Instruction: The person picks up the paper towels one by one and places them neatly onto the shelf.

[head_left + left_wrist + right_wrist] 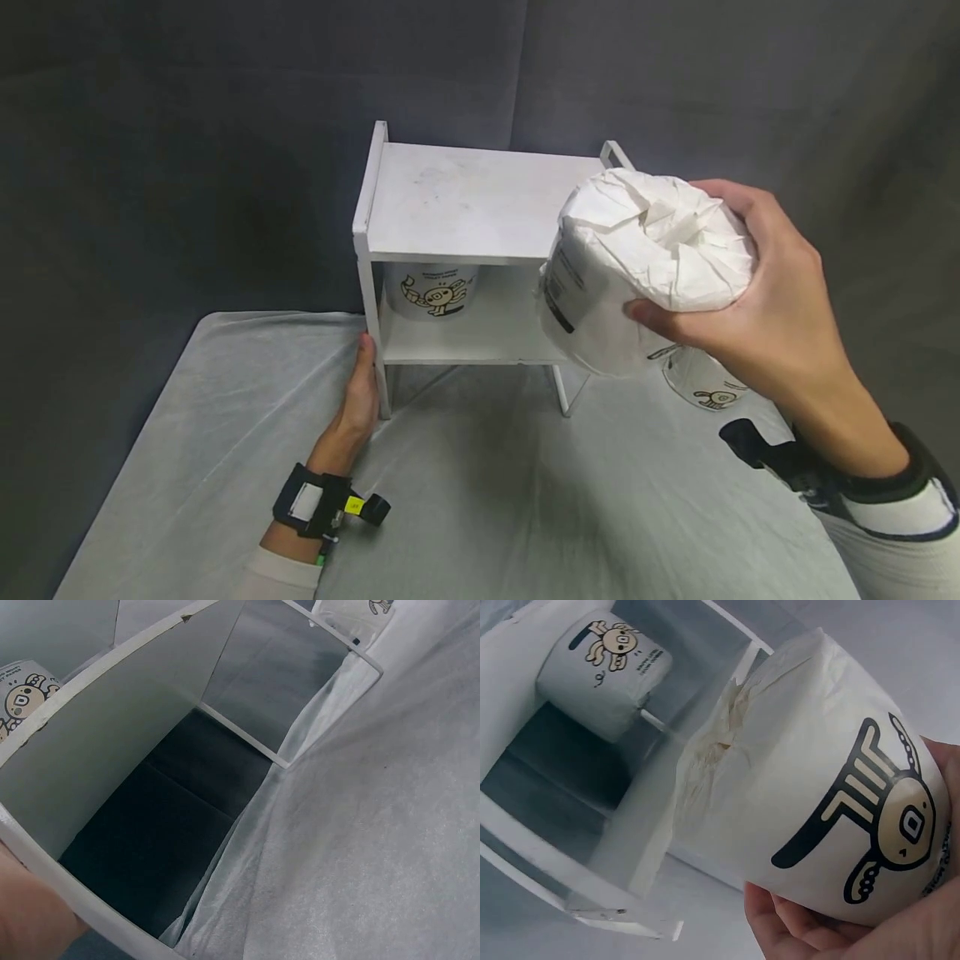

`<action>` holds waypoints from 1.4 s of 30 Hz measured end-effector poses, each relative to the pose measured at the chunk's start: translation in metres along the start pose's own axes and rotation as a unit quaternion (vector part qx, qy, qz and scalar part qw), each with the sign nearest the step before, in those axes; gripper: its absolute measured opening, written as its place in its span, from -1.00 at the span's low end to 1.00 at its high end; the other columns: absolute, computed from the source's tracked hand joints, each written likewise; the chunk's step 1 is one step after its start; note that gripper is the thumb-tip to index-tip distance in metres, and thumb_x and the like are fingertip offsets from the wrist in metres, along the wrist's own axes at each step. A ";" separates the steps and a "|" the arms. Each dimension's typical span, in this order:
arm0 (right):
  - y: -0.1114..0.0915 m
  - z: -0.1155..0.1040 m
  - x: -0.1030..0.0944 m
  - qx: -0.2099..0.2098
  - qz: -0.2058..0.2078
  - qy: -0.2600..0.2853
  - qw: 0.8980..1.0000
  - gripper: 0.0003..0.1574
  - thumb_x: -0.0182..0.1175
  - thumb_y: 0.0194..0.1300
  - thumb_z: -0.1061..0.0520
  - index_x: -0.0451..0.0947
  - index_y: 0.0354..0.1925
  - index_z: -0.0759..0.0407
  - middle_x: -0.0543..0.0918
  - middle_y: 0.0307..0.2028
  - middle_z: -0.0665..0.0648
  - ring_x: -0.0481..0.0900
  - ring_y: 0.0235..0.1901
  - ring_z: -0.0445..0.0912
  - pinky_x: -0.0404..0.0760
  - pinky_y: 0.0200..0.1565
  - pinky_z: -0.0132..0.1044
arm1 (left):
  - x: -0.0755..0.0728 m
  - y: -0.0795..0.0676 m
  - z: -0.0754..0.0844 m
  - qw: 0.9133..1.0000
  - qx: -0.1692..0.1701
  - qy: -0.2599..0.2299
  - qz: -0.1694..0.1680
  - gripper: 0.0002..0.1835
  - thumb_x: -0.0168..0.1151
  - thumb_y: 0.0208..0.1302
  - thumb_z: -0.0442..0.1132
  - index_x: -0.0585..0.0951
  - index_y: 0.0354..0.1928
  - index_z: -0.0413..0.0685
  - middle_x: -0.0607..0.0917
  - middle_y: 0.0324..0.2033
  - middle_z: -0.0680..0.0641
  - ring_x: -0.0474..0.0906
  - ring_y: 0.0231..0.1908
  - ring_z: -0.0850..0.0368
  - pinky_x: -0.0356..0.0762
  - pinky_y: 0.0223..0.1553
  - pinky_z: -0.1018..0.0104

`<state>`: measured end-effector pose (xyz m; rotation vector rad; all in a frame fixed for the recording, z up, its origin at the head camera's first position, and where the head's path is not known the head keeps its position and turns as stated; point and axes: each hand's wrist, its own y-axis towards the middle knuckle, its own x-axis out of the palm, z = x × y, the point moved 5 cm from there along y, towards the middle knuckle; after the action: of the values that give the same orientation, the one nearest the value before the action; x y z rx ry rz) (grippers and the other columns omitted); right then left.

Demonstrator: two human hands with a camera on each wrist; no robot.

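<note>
Nearest the head camera was a wrapped roll (637, 258), a squat cylinder in thin white wrapping, its visible end creased into uneven pleats and tucked toward a central hollow; the right wrist view showed a cartoon animal printed on its side. It was held aloft, tilted, in front of the right side of the white shelf unit (480, 200); contact with the unit could not be determined. Shelf boards flat and smooth, grey scuffs on the upper one, small chips along an edge in the left wrist view; supports slim. A second roll (435, 292), similarly printed, stood at the left end of the lower board. A third roll (705, 379) sat on the pale, softly wrinkled cloth (225, 433), right of the unit. Right hand (780, 292): thumb and fingers spread wide, curved around the wrapped roll, gripping it. Left hand (356, 400): visible digit extended, uncurled, touching the unit's left outer side; remaining fingers not discernible.
</note>
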<state>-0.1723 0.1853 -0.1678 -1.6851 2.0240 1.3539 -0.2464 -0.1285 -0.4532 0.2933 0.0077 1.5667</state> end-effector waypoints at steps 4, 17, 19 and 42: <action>0.001 -0.011 -0.002 -0.005 -0.010 0.010 1.000 0.22 0.67 -0.38 0.09 0.38 0.31 -0.13 0.56 0.08 0.03 0.45 -0.05 -0.21 0.36 -0.09 -0.45 | 0.000 0.000 0.000 1.000 0.003 0.001 0.000 -0.06 -0.47 0.39 0.42 -0.28 0.57 -0.04 -0.27 0.56 -0.05 -0.44 0.51 0.16 -0.55 0.43 0.09; 0.034 -0.039 0.004 -0.028 0.002 0.017 0.999 0.14 0.66 -0.35 -0.02 0.41 0.27 -0.07 0.56 0.10 0.01 0.44 -0.02 -0.21 0.36 -0.04 -0.39 | -0.002 0.000 0.001 1.000 0.009 -0.019 0.003 -0.04 -0.43 0.41 0.38 -0.38 0.55 -0.12 -0.37 0.55 -0.10 -0.52 0.50 0.09 -0.59 0.43 0.08; 0.041 -0.045 0.008 -0.032 0.002 0.021 0.999 0.14 0.65 -0.33 -0.03 0.41 0.27 0.01 0.56 0.10 0.03 0.44 -0.02 -0.20 0.38 -0.03 -0.39 | -0.002 0.000 0.001 1.000 0.010 -0.022 0.003 -0.04 -0.43 0.41 0.37 -0.39 0.54 -0.14 -0.39 0.55 -0.12 -0.54 0.50 0.06 -0.61 0.42 0.06; 0.103 -0.056 0.070 0.051 -0.056 0.005 0.997 0.27 0.50 -0.29 -0.41 0.31 0.35 0.01 0.54 0.15 0.00 0.44 0.03 -0.26 0.43 0.08 -0.30 | -0.003 -0.001 -0.001 0.999 0.021 0.008 -0.027 -0.12 -0.56 0.42 0.34 -0.41 0.55 -0.05 -0.39 0.55 -0.03 -0.55 0.50 0.16 -0.61 0.42 0.08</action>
<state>-0.2616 0.0907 -0.1274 -1.7349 1.9364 1.1877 -0.2452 -0.1312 -0.4550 0.3108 0.0597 1.5164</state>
